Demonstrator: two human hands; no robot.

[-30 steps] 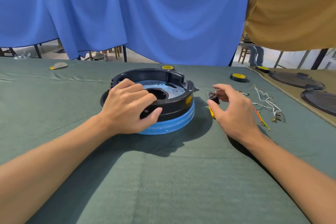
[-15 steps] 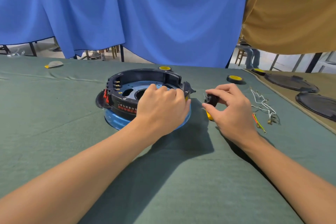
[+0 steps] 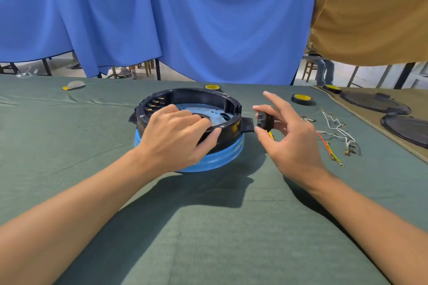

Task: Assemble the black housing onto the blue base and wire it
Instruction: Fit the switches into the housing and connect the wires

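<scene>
So the black housing point(image 3: 201, 96) is already seated on the blue base point(image 3: 222, 157), right under the left grip point(image 3: 176, 136), which has fingers curled over the near rim and thumb on the outer wall, clamping it steady. The right grip point(image 3: 294, 143) pinches a small black part point(image 3: 264, 120), index finger sticking out, just off the housing's side tab point(image 3: 247, 124). Looks like the wiring stage is starting. Next move probably needs that part lined up with the tab, fiddly stuff. The housing is a hard matte plastic ring with brass terminals point(image 3: 154, 104) beyond the left grip, and the base is glossy and rounded. Thin wires point(image 3: 335, 127) with crimped ends lie loose on the cloth-covered bench point(image 3: 208, 227) out past the right grip
</scene>
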